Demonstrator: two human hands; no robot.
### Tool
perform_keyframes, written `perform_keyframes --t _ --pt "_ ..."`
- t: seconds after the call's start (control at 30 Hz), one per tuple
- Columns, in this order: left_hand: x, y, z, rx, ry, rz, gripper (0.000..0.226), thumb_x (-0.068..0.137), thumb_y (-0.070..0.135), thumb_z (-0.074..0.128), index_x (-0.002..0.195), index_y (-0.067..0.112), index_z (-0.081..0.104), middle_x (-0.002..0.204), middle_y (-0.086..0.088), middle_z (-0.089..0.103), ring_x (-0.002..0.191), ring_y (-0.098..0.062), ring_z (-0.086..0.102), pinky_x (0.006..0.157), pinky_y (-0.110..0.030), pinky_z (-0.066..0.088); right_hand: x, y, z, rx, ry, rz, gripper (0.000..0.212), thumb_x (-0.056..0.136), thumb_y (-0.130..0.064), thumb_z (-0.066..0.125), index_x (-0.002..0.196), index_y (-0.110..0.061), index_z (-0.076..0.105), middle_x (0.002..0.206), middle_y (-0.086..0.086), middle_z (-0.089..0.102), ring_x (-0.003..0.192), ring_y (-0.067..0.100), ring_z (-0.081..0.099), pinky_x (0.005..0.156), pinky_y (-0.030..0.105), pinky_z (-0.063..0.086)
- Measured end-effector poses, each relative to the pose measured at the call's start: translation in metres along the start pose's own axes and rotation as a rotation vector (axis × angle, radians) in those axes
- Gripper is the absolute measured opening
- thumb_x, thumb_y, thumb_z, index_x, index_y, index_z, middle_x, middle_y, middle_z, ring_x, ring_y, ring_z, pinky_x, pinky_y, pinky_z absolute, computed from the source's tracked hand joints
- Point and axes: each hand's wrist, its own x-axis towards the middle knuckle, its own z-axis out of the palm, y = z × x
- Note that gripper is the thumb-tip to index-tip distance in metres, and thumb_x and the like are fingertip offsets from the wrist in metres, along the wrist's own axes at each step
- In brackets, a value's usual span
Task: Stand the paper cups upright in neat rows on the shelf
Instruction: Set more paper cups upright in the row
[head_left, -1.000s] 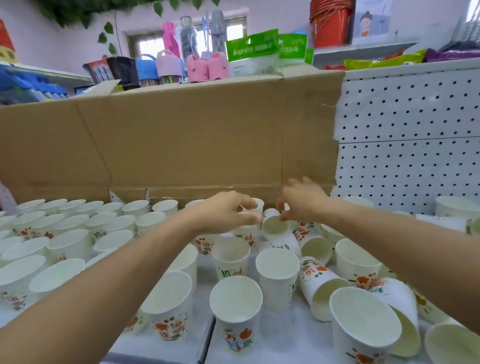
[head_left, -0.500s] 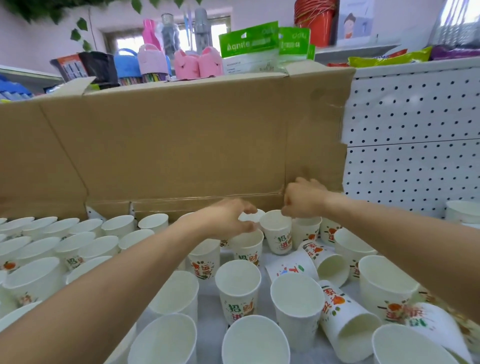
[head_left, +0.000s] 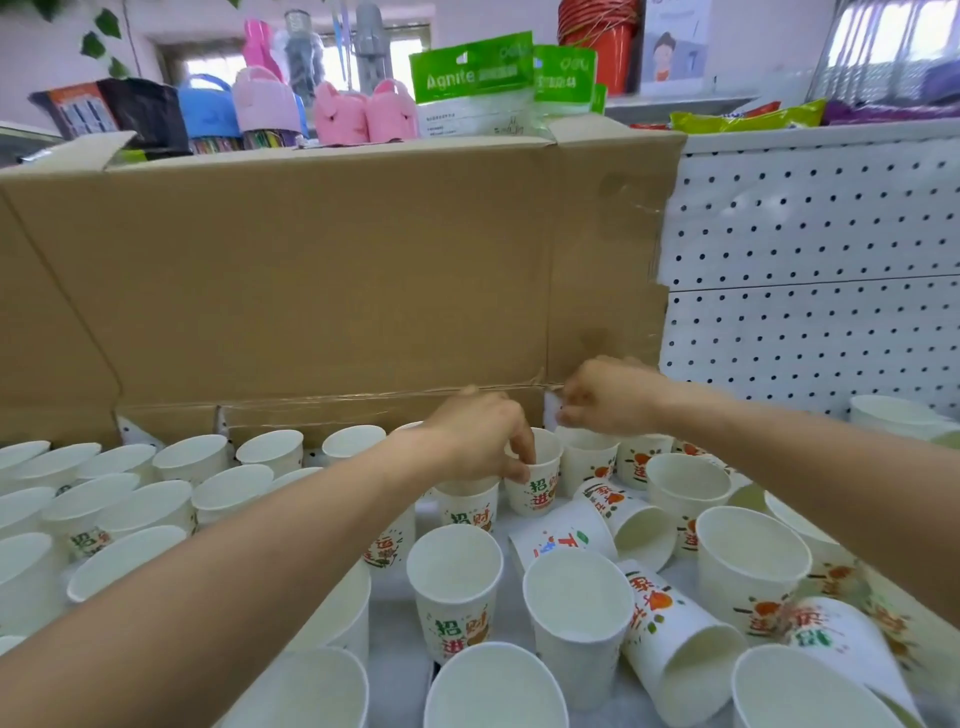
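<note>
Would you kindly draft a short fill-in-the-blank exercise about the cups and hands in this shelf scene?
1. The left hand pinches the rim of an upright ____ cup.
2. Behind the cups stands a flattened brown ____ sheet.
3. The cup below the right hand lies on its ____.
4. The white panel at right is dotted with ____.

Missing words: paper; cardboard; side; holes

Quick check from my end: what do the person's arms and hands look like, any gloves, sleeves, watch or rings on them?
Both arms are bare as far as the head view shows; no sleeve enters the frame. The left hand and the right hand wear no gloves. No watch, band or bracelet shows at either wrist, and no ring is visible, though most fingers are curled away from the camera.
</note>
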Motion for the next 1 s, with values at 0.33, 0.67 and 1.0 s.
perform_keyframes --t 0.33,0.67,1.0 --pt "0.01 -0.002 -0.001 0.02 0.016 0.116 0.013 0.087 0.029 0.069 0.099 0.029 0.073 0.087 0.014 0.057 0.092 -0.014 0.057 0.064 -0.028 0.04 -0.032 0.017 -0.001 -0.294 -0.061 -0.127 0.017 0.089 -0.037 0.061 0.103 -0.03 0.068 0.106 -0.003 0.054 0.089 0.016 0.044 0.075 0.026 0.034" --pt "-0.007 0.003 -0.015 -0.111 0.002 0.044 0.033 0.089 0.029 0.067 0.121 0.032 0.063 0.113 0.012 0.059 0.095 -0.011 0.055 0.076 -0.03 0.044 -0.048 0.023 -0.013 -0.175 0.057 -0.162 0.019 0.091 -0.04 0.059 0.108 -0.036 0.067 0.111 -0.013 0.061 0.103 0.008 0.047 0.086 0.03 0.044" --pt "-0.02 0.05 -0.012 -0.291 -0.271 0.149 0.034 0.097 0.028 0.049 0.13 0.033 0.057 0.114 0.015 0.054 0.101 -0.008 0.051 0.09 -0.026 0.041 -0.092 0.007 -0.017 -0.194 -0.158 -0.174 0.043 0.077 -0.053 0.068 0.117 -0.042 0.059 0.111 -0.019 0.053 0.094 0.005 0.038 0.08 0.024 0.03"
